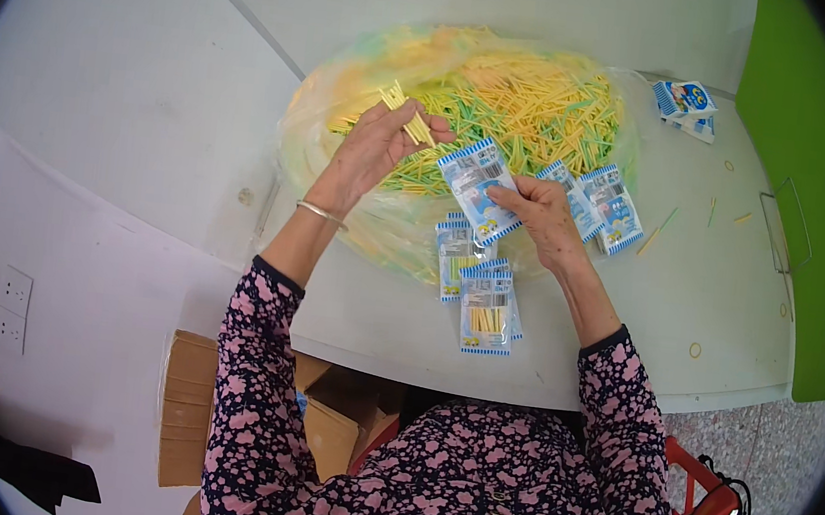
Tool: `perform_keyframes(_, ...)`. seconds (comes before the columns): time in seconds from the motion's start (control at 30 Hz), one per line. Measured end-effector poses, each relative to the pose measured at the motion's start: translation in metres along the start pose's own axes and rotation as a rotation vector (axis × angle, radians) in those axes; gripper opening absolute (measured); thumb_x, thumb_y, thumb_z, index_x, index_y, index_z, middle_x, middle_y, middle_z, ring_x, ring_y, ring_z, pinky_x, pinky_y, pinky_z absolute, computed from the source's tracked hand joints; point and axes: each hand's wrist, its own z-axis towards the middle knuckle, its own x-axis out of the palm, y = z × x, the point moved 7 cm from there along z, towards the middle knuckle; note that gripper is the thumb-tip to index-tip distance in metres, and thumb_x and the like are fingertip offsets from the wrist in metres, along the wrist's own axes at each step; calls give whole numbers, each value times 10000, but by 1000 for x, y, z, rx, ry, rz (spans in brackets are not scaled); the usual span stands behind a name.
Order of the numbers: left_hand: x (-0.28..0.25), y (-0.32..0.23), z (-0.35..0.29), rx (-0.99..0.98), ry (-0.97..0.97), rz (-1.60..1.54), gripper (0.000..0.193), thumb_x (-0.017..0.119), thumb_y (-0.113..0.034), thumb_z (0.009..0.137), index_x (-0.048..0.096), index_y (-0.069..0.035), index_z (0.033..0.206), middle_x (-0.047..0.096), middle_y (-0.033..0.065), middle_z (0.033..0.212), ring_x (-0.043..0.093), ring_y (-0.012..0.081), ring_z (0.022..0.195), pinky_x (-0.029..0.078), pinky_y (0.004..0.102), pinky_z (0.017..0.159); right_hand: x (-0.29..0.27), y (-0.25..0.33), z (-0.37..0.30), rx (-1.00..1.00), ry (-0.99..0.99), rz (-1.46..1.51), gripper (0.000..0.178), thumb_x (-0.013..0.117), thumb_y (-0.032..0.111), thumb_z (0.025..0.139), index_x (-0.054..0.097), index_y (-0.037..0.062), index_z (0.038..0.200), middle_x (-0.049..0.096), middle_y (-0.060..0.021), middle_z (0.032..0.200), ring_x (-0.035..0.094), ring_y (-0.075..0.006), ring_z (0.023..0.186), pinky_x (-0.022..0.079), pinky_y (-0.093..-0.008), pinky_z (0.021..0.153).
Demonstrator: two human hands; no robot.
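Observation:
My left hand (381,147) grips a small bundle of thin yellow sticks (409,119), held over the left part of a big clear plastic bag (311,126). Heaped in that bag are loose yellow, orange and green sticks (520,98). A blue-and-white packet (480,186) is pinched in my right hand (542,219), thumb on its front, at the bag's near edge. Just beyond the right hand, more such packets (611,208) lie against the bag. Nearer me, several packets (487,311) overlap on the table, with sticks showing through their clear windows.
Another few packets (688,106) lie at the table's far right, beside a green panel (796,147). Stray sticks (659,231) and rubber bands (695,350) are scattered on the right tabletop. Below the table edge stands an open cardboard box (188,405); a red stool (695,488) is at lower right.

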Motion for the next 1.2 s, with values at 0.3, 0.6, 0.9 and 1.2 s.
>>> perform_keyframes(0.3,50,-12,-19,171,-64,121,356,408,-304,968,560,17,947,628,147,973,616,220,945,468,346,850,-3,-9,-4,64,179,6,194,666,177,832,691,0,907,664,-7,795,558,-36,701,428,-193,661)
perform_keyframes(0.6,61,0,-29,273,20,521,378,381,-332,978,579,-10,985,629,104,1025,554,165,998,414,314,906,4,-9,-9,111,257,95,245,657,181,838,675,-23,972,679,-44,855,594,-65,750,459,-200,716)
perform_keyframes(0.9,69,14,-39,139,48,413,354,418,-306,973,529,-11,1136,582,60,1115,504,129,1019,378,280,935,1,-12,-11,86,233,95,237,647,175,847,674,-12,989,678,-36,870,586,-61,784,451,-212,742)
perform_keyframes(1.2,60,10,-41,213,60,649,356,556,-93,899,447,-22,1231,547,89,1163,503,122,1078,434,269,897,4,-4,-10,42,220,78,258,636,164,853,653,-16,1037,670,-25,891,579,-55,800,445,-203,752)
